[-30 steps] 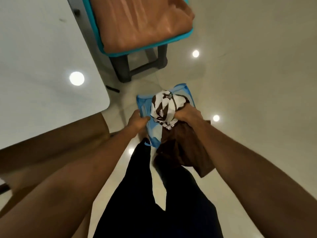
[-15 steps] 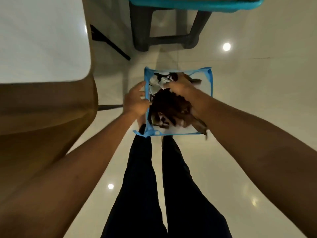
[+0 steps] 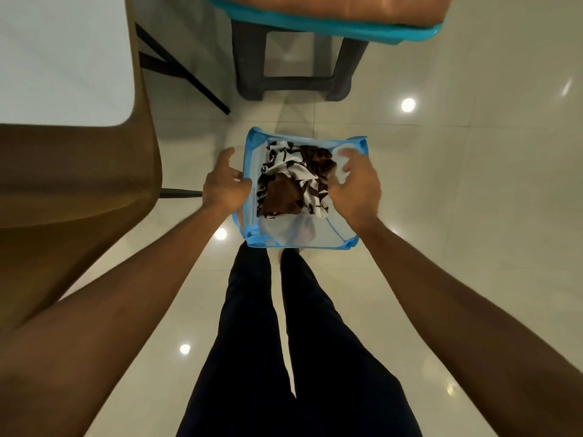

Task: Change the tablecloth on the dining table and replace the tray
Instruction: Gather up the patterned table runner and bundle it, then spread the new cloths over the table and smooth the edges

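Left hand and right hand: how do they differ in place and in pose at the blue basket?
1. The left hand is outside the basket, at its left rim; the right hand is over the inside, at the right wall.
2. The left hand's fingers curl on the rim and grip it; the right hand's fingers are spread and hold nothing.
Both hands are beside the cloth in the basket.

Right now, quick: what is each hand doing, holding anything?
Left hand: grips the blue hamper by its left rim.
Right hand: open, fingers spread over the crumpled cloth, holding nothing.
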The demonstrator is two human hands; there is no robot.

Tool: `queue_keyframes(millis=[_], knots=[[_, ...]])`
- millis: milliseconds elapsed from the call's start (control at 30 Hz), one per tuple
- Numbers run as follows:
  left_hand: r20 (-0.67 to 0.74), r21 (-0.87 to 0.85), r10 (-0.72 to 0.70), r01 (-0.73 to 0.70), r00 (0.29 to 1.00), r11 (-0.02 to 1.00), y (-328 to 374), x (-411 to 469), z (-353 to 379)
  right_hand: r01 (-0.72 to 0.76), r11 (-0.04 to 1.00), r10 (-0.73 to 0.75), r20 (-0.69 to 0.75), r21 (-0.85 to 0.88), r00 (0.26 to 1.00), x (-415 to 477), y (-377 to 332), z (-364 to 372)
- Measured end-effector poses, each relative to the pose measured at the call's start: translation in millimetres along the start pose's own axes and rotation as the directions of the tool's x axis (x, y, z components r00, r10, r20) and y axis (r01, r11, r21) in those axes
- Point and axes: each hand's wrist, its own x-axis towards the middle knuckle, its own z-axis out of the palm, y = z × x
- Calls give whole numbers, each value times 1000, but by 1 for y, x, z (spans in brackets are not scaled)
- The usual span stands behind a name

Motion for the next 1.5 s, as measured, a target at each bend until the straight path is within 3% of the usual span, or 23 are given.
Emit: queue_keyframes(millis=[67,100,233,533,667,900,1100,1200,1300,1400,1500], knots=[[-16,3,-35,35,999,999,-2,-3,2,28,994,-47,-184,-105,982,-10,3,-9],[15,0,-58,58,998,998,-5,-5,4,-10,990,-18,-200,-143,980,-13,8,-12],[135,-16,-59,62,989,998,-16,-16,18,-219,964,223,10,-153,975,-21,40,-18],[220,66,-53,40,974,997,2,-32,43,-270,951,270,-19,-149,963,-21,76,-44],[226,96,-61,39,972,995,15,-32,55,-324,937,333,47,-131,942,-18,83,-47],[163,237,-37,-3,986,971,45,-51,14,-422,907,422,50,-9,905,-13,53,-72],[288,-37,148,-143,946,989,125,-80,-45,-458,794,474,64,399,878,-7,9,-121],[236,-41,312,-311,920,949,169,-79,-78,-361,805,392,34,471,919,12,-30,-149],[77,-64,384,-380,920,923,208,-57,-101,-234,832,265,10,503,964,42,-74,-172],[-93,-106,343,-352,935,930,244,-20,-113,-57,938,55,16,341,998,79,-115,-182],[-236,-178,183,-228,954,957,275,25,-117,337,939,-326,-135,67,936,116,-147,-173]])
